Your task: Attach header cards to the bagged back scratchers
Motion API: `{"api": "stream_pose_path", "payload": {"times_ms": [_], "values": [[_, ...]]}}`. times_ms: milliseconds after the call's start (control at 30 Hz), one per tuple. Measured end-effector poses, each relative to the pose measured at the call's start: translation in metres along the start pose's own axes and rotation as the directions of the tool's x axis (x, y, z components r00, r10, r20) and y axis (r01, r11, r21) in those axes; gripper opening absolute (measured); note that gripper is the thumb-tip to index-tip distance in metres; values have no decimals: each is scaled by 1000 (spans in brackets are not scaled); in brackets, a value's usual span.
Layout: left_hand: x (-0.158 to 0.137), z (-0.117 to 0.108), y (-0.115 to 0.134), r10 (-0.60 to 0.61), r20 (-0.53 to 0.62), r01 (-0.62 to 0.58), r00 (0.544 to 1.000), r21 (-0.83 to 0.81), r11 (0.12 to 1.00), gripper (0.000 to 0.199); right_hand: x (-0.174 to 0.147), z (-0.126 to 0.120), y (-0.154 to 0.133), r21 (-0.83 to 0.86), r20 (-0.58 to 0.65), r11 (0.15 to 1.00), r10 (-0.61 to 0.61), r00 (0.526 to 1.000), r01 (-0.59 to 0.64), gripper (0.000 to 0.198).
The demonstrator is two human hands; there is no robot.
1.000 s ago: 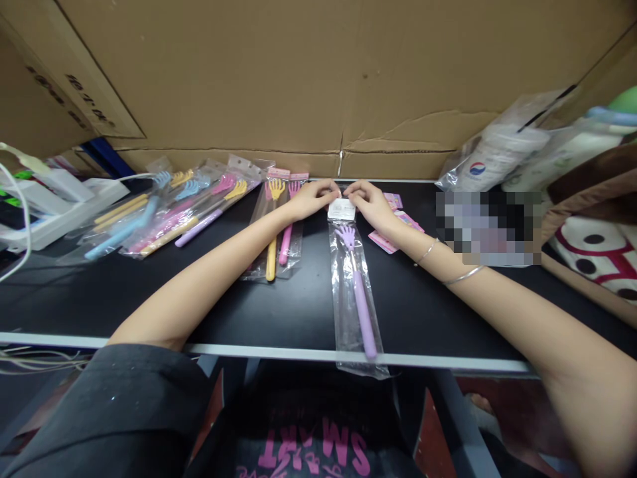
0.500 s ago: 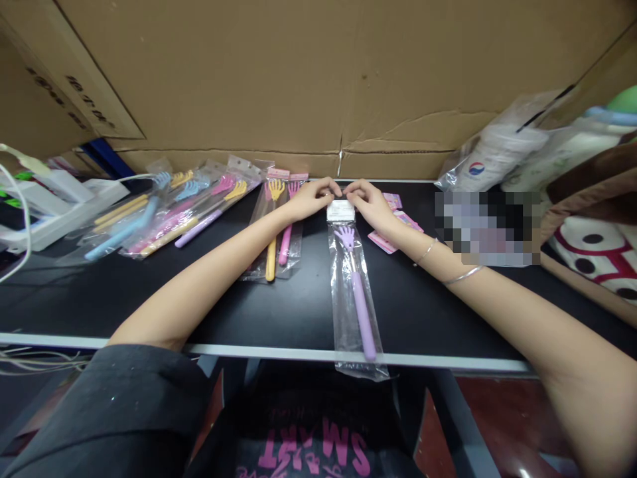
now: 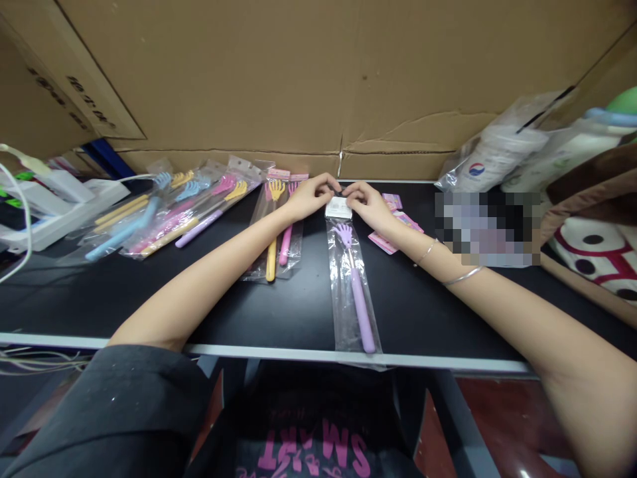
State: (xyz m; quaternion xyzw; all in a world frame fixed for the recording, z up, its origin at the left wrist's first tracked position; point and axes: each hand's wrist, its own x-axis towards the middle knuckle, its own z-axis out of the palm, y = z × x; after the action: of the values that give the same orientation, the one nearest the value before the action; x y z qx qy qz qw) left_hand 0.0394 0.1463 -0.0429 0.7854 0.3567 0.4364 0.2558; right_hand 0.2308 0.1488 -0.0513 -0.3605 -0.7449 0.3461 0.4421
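Brown cardboard (image 3: 239, 79) backs a black desk (image 3: 293, 309) where a person's left hand (image 3: 307, 199) and right hand (image 3: 371, 206) curl at a rectangular white card (image 3: 339, 208) topping a clear plastic bag (image 3: 342, 292); whether either grip pinches it cannot be told. Holding a purple hand-shaped scratcher (image 3: 361, 309), the bag has slid slightly forward, less overhanging the near edge.

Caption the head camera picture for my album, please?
Left hand and right hand at a white card topping a bagged purple back scratcher.

Both arms (image 3: 213, 275) reach forward, fingers (image 3: 323, 179) bent.
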Motion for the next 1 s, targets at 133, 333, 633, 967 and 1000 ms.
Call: {"api": "stream_pose_path", "payload": {"times_ms": [133, 333, 633, 967, 1000], "values": [[0, 0, 0, 1, -13, -1, 1000, 6, 1000, 13, 1, 1, 1, -13, 9, 1000, 2, 1000, -2, 19], [-3, -1, 4, -80, 118, 84, 990, -33, 996, 19, -1, 0, 1, -15, -11, 999, -46, 999, 46, 16], [-4, -1, 5, -73, 153, 84, 985, -70, 994, 21, -2, -2, 1, -42, -10, 998, -52, 999, 51, 16], [-3, 0, 3, -58, 137, 68, 989, -71, 995, 20, -3, -2, -3, -46, -16, 999, -12, 1000, 11, 14], [-3, 0, 2, -55, 135, 66, 989, -75, 995, 22, -3, -2, -3, -43, -17, 999, -11, 1000, 10, 14]]}}
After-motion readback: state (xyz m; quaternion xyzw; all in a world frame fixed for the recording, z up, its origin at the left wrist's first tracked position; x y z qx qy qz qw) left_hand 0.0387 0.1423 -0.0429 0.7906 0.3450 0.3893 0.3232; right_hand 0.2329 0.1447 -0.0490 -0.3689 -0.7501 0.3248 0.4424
